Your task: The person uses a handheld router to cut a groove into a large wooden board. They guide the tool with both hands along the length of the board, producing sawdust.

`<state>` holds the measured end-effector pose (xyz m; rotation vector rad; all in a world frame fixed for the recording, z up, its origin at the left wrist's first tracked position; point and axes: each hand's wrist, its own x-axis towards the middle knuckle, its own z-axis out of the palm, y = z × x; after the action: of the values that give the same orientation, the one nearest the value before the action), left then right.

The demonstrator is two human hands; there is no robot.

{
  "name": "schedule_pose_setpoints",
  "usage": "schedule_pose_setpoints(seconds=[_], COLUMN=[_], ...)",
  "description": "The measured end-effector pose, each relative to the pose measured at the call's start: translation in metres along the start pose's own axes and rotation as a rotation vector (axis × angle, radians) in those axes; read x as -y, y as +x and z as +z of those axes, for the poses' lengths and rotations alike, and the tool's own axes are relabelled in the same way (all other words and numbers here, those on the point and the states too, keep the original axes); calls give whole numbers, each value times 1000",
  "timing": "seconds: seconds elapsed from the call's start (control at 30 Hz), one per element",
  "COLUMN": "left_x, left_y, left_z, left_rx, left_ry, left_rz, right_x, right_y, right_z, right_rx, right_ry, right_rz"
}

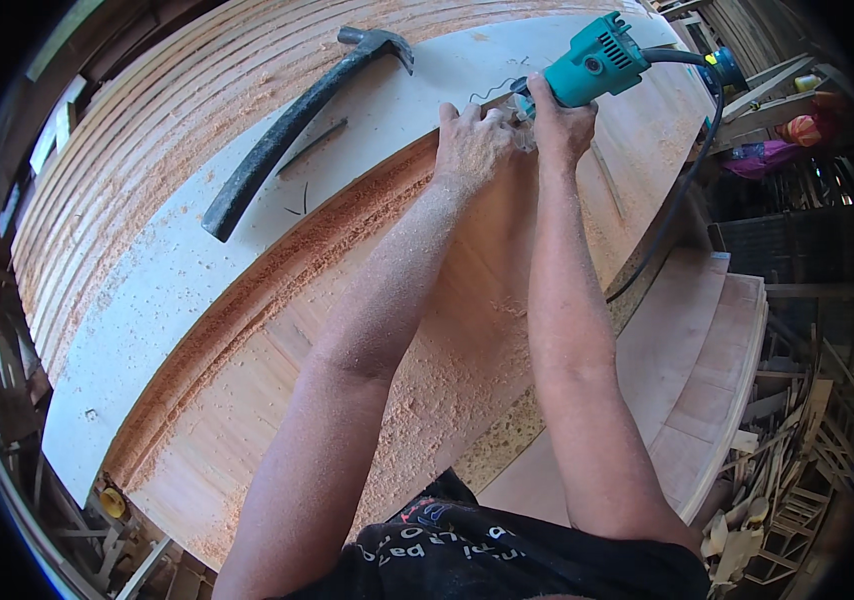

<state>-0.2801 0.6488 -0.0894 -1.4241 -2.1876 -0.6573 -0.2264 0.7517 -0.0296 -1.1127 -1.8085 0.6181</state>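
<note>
A teal trim router (pixel 597 62) tilts up to the right at the far side of a wooden panel (pixel 487 255). My right hand (pixel 562 130) is closed around its lower part, near the clear base. Dusted with sawdust, my left hand (pixel 475 145) has its fingers curled against the router's base, over the panel's curved edge; its fingertips are partly hidden. A white curved template board (pixel 177 290) borders a groove (pixel 277 265) packed with reddish shavings. The router's bit is hidden behind my hands.
A claw hammer (pixel 292 125) lies on the white board beside a thin dark rod (pixel 312 147). The router's black cord (pixel 682 195) loops down the right side. Slatted wood (pixel 137 150) lies beyond the board. Stacked curved panels (pixel 702 400) and scrap wood (pixel 787 490) are at right.
</note>
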Motion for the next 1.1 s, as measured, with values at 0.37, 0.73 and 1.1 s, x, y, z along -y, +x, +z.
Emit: schedule_pose_setpoints(seconds=[0.37,0.73,1.1], left_x=[-4,-5,-9], left_y=[7,12,18], left_z=[2,7,14], left_rx=[-1,7,-58], left_ry=[-12,12,-39], left_rz=[-4,-3,-3], right_x=[-5,-9,-12], right_y=[8,14,20], right_z=[0,1,1], right_rx=[0,-10,-12], right_ry=[8,27,-1], right_rz=[-8,-17,0])
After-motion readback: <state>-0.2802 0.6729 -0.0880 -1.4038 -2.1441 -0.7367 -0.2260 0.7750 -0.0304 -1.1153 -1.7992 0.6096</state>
